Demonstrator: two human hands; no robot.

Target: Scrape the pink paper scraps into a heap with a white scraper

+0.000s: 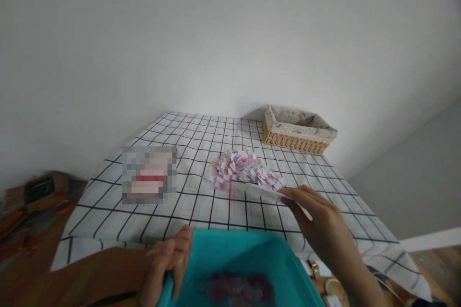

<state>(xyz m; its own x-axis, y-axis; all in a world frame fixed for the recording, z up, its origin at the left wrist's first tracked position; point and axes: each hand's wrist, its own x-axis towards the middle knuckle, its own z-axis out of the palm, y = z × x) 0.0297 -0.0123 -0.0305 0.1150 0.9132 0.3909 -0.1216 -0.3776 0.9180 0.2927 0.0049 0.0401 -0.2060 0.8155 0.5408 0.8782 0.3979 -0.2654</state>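
Note:
My left hand (172,260) is wrapped round the left rim of a teal plastic bin (237,237) at the table's near edge. Blurred pink and dark red pieces (236,289) lie at the bottom of the bin. In my right hand (320,211), a thin white sheet (264,193), perhaps paper or card, is pinched between thumb and fingers. Its far end reaches the near side of a heap of white and pink paper scraps (241,167) on the tablecloth. Whether the sheet touches the scraps is hard to tell.
A black-and-white checked cloth (201,139) covers the table. At the back right stands a lined wicker basket (298,139). A pixelated item (149,175) lies on the left. Small objects (319,271) sit below the right table edge, and blurred clutter (36,196) is at far left.

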